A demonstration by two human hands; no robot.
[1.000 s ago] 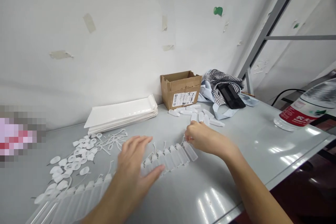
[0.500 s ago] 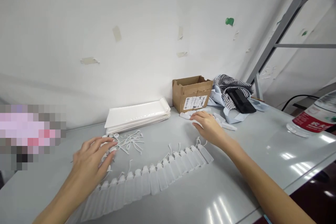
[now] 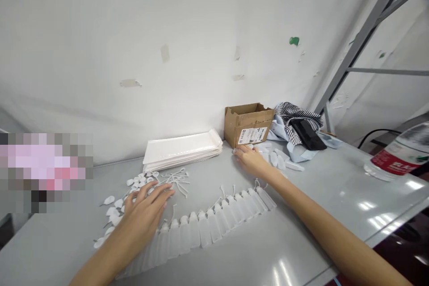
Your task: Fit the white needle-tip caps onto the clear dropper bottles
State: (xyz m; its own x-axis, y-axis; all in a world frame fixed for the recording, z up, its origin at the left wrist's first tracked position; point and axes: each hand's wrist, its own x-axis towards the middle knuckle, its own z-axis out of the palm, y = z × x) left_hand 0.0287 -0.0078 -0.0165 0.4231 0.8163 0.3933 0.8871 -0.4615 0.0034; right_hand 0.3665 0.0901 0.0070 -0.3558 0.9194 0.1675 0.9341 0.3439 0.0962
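Note:
A long row of frosted white tubes (image 3: 205,229), several with short strings at their tops, lies across the table. My left hand (image 3: 145,210) is over the row's left part, fingers stretched and apart, with nothing seen in it; it hides some tubes. Beside it are small white caps (image 3: 115,216) and loose white strings (image 3: 179,181). My right hand (image 3: 251,161) reaches to the left edge of a pile of loose translucent pieces (image 3: 279,158), fingers extended down over them. The pieces beneath that hand are mostly covered.
A stack of white padded envelopes (image 3: 182,147) lies against the wall, left of a cardboard box (image 3: 250,127). Striped cloth (image 3: 284,114) and a black phone-like object (image 3: 308,134) are right of the box. A large bottle with a red label (image 3: 398,158) stands at the right.
The view has shifted slightly. My left hand has moved right, uncovering more white caps. My right hand has moved left and down onto the edge of the loose pieces.

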